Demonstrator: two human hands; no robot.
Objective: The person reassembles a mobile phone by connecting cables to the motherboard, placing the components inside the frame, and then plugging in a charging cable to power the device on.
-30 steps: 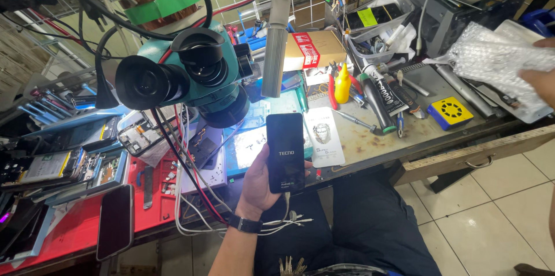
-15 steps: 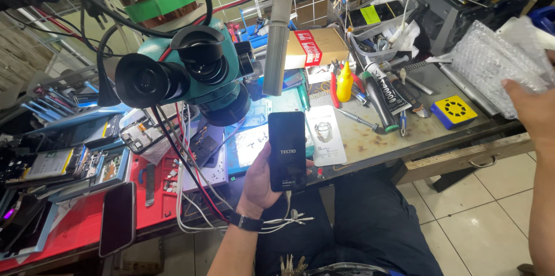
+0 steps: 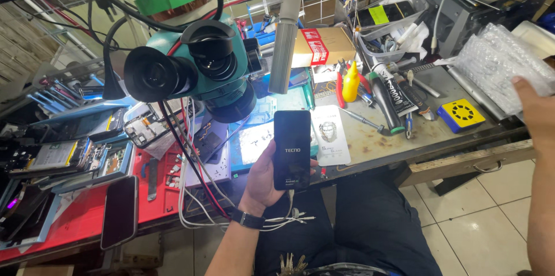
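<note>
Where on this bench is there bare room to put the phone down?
One bare patch of grey benchtop lies between the white card, the black tube and the yellow pad. Under the microscope and across the red mat, parts and cables crowd everything.

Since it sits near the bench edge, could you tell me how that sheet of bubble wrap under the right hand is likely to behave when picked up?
The bubble wrap looks thin and crumpled, so it will probably flop and sag rather than hold its shape. It appears very light for its spread, so the right hand on its near edge could drag it easily. Its glossy plastic may slip over the metal bench top.
</note>
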